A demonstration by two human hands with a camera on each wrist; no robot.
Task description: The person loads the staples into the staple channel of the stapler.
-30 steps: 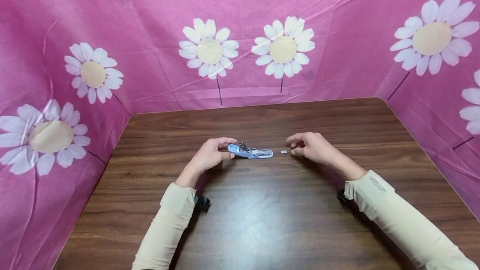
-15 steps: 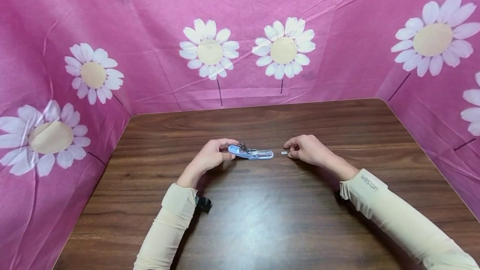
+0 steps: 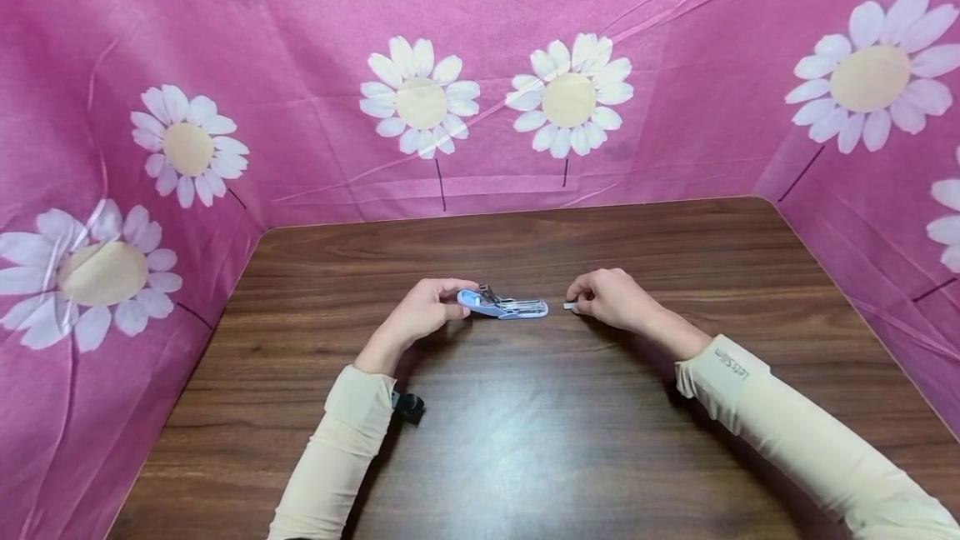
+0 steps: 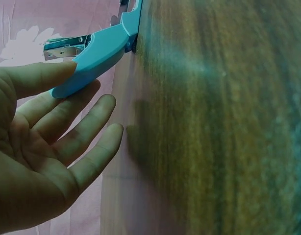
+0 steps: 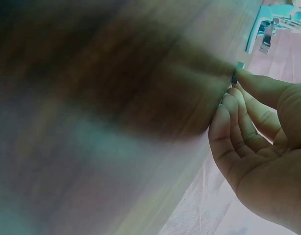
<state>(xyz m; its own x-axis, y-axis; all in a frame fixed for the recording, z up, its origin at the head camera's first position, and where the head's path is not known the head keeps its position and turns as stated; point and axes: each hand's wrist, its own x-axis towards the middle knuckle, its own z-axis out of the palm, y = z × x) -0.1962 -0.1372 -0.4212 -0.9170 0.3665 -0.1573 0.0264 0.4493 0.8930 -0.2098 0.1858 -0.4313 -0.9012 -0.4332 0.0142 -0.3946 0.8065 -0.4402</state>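
A light blue stapler [image 3: 523,313] lies swung open on the table, its metal parts showing on top. My left hand [image 3: 420,309] pinches its left end between thumb and fingers. In the left wrist view the thumb presses one side of the stapler [image 4: 102,54], while the lower fingers spread apart and hold nothing. A short grey strip of staples [image 3: 567,306] lies to the right of the stapler, separated by a small gap. My right hand [image 3: 617,298] has its thumb and forefinger on that strip. From the right wrist, the tip of the strip [image 5: 240,65] sticks out past the thumb.
Dark wood-grain table [image 3: 480,440] surrounds both hands. A pink cloth [image 3: 300,40] with daisies stands around its back and sides. A black strap piece [image 3: 409,408] shows at the left cuff.
My right hand has moved left to the staple strip and now pinches its right end. The left hand and the stapler stay nearly where they were.
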